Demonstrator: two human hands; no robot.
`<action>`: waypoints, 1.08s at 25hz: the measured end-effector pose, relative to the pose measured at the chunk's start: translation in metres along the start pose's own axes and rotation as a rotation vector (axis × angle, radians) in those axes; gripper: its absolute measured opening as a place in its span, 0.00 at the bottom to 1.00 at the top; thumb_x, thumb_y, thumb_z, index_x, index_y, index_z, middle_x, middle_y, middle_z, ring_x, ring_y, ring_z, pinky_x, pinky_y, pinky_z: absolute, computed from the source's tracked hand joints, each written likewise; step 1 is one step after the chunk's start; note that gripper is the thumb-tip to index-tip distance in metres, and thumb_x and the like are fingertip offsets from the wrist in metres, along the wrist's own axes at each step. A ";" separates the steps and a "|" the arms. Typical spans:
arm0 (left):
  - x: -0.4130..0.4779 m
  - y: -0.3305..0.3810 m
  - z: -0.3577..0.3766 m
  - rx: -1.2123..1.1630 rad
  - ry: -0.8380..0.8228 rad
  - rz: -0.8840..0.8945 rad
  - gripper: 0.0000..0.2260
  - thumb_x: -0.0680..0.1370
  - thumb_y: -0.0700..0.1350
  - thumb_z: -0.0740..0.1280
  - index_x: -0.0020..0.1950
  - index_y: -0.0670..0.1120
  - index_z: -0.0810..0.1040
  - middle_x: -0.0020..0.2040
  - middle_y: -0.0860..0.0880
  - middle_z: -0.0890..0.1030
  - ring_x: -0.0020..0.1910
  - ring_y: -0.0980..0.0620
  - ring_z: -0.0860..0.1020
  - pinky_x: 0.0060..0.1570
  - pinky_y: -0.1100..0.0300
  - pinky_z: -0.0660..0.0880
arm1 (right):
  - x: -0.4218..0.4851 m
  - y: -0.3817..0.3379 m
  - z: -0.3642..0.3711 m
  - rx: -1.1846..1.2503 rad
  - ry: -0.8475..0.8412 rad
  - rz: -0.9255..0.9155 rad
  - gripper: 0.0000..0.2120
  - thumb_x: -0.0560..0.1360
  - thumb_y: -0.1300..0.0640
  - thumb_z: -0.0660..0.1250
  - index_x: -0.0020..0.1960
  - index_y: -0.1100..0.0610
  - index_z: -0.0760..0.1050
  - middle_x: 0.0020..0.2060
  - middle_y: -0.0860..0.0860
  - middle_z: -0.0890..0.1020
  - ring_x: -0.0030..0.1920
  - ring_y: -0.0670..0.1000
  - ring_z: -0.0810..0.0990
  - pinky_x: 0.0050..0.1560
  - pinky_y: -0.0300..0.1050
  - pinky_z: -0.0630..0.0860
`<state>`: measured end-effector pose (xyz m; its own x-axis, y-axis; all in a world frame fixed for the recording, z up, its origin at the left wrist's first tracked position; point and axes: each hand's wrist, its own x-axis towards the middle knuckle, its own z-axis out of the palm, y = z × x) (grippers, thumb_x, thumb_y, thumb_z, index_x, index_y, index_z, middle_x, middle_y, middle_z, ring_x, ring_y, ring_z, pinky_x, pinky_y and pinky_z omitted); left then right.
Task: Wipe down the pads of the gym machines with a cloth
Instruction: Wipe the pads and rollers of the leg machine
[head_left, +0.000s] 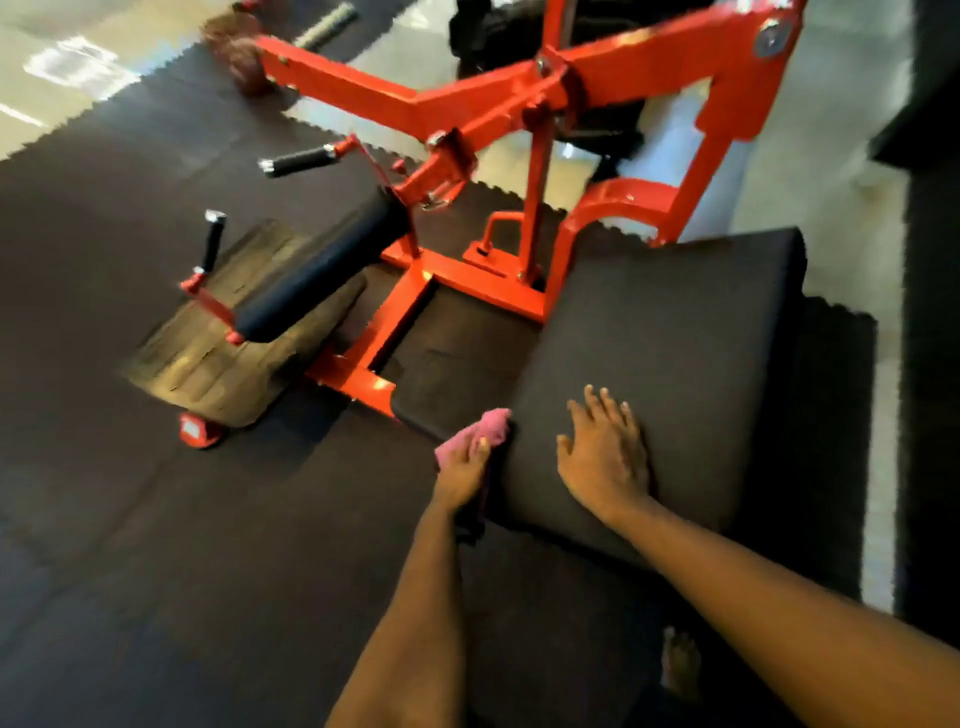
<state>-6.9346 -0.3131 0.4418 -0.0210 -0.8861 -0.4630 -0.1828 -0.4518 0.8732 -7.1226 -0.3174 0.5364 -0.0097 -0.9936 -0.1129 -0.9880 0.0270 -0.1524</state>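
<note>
Pink cloth (493, 423): my left hand (462, 470) is pinching it against the seat pad (670, 364), at its nine o'clock edge.
Right hand (605, 460): I am pressing it flat, fingers spread, near six o'clock (bracing).
Risk: I am bunching the cloth small, so it may be skipping the top.
</note>
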 end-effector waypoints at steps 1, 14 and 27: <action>0.008 -0.014 -0.004 0.003 -0.058 -0.030 0.23 0.82 0.59 0.62 0.73 0.49 0.71 0.73 0.53 0.71 0.73 0.55 0.68 0.70 0.60 0.64 | -0.003 -0.008 0.009 -0.071 0.000 0.033 0.27 0.77 0.51 0.67 0.73 0.59 0.72 0.76 0.58 0.68 0.78 0.59 0.63 0.79 0.57 0.57; 0.097 0.013 0.004 0.088 -0.227 0.030 0.37 0.74 0.73 0.49 0.78 0.56 0.64 0.75 0.50 0.71 0.72 0.48 0.70 0.69 0.54 0.66 | -0.010 -0.033 0.027 -0.446 -0.079 0.145 0.29 0.82 0.49 0.59 0.79 0.61 0.62 0.79 0.61 0.61 0.80 0.62 0.56 0.79 0.61 0.54; 0.084 -0.075 -0.012 -0.206 -0.526 -0.070 0.25 0.83 0.63 0.53 0.79 0.59 0.61 0.79 0.57 0.63 0.78 0.54 0.61 0.77 0.45 0.57 | -0.008 -0.038 0.024 -0.459 -0.086 0.173 0.28 0.82 0.50 0.52 0.79 0.61 0.62 0.79 0.60 0.60 0.80 0.62 0.55 0.79 0.61 0.53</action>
<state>-6.9110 -0.3547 0.3387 -0.5124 -0.7065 -0.4881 -0.0071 -0.5649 0.8252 -7.0810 -0.3080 0.5193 -0.1854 -0.9657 -0.1817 -0.9392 0.1198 0.3217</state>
